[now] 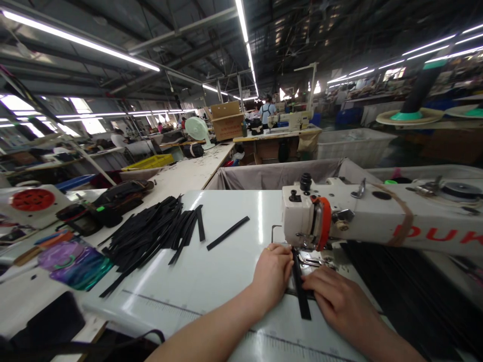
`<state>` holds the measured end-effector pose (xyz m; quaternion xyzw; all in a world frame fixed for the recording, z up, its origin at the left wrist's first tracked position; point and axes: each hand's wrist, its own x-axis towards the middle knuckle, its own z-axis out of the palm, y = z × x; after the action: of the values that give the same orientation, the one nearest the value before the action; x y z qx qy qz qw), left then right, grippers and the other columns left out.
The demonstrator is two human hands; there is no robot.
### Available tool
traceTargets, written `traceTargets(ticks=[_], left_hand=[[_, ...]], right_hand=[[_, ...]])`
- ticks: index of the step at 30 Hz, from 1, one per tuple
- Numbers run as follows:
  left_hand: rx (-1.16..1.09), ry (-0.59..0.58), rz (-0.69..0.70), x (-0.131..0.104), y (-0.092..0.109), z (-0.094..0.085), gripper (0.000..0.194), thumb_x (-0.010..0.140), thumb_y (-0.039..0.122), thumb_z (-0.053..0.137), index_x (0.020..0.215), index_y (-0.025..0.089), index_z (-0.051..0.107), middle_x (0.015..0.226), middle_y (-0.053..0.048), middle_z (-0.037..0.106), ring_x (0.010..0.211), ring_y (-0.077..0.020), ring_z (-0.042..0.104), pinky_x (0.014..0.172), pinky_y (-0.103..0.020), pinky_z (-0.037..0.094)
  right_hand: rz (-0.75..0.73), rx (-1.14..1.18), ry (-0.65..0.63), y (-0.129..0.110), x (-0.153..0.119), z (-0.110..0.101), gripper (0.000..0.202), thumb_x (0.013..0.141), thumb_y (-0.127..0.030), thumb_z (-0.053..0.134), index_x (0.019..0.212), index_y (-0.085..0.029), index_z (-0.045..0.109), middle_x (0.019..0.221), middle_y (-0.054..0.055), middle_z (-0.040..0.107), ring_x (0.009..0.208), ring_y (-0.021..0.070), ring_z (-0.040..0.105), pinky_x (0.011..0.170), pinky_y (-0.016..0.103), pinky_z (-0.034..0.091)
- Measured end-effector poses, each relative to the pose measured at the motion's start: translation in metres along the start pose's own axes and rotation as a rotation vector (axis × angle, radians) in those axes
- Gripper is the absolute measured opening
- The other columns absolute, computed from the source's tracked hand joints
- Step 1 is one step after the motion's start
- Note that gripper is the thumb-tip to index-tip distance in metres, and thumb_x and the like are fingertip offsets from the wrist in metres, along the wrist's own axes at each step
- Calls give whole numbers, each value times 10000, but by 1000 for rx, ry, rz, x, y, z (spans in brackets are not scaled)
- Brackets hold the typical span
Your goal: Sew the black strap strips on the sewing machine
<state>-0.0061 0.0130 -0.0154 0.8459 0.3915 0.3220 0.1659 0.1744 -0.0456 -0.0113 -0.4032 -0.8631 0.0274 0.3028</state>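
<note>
A black fabric strip (302,296) lies lengthwise under the head of a white sewing machine (302,216), its near end flat on the pale table. My left hand (273,274) is closed at the strip's left edge, close to the needle area, with its fingertips on it. On the other side, the bent fingers of my right hand (335,294) pinch the strip's right edge, lower down. The needle and presser foot are mostly hidden behind my left fingers and the machine head. A metal guide (311,261) shows just right of the strip.
Left on the table lies a heap of black strips (151,231), with one loose strip (228,233) apart from it. Long black material (407,296) lies beneath the machine arm. A purple-teal pouch (73,261) sits at far left. A fabric-lined bin (260,176) stands behind the table.
</note>
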Motion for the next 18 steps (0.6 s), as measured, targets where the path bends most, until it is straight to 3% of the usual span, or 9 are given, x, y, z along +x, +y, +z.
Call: traceTargets(ticks=[7, 14, 18], left_hand=[[25, -25, -6, -1, 1, -2, 185, 894, 99, 539, 810, 166, 690, 993, -47, 707, 939, -200, 584, 921, -357, 481], [46, -51, -2, 0, 4, -2, 180, 899, 100, 539, 810, 158, 685, 1019, -49, 708, 964, -202, 585, 931, -353, 482], [79, -72, 2, -1, 6, -4, 190, 906, 104, 533, 799, 156, 681, 1017, -53, 708, 961, -205, 587, 922, -358, 488]], right_hand=[[8, 20, -16, -2, 5, -5, 306, 868, -61, 405, 811, -226, 656, 796, 31, 644, 785, 183, 616, 724, 313, 512], [-32, -166, 36, 8, 6, 1, 334, 840, -53, 438, 988, -226, 683, 966, 45, 695, 900, 187, 644, 820, 321, 540], [-19, -278, 26, 7, 6, 8, 349, 829, -34, 435, 1052, -187, 655, 994, 71, 681, 901, 210, 646, 798, 349, 564]])
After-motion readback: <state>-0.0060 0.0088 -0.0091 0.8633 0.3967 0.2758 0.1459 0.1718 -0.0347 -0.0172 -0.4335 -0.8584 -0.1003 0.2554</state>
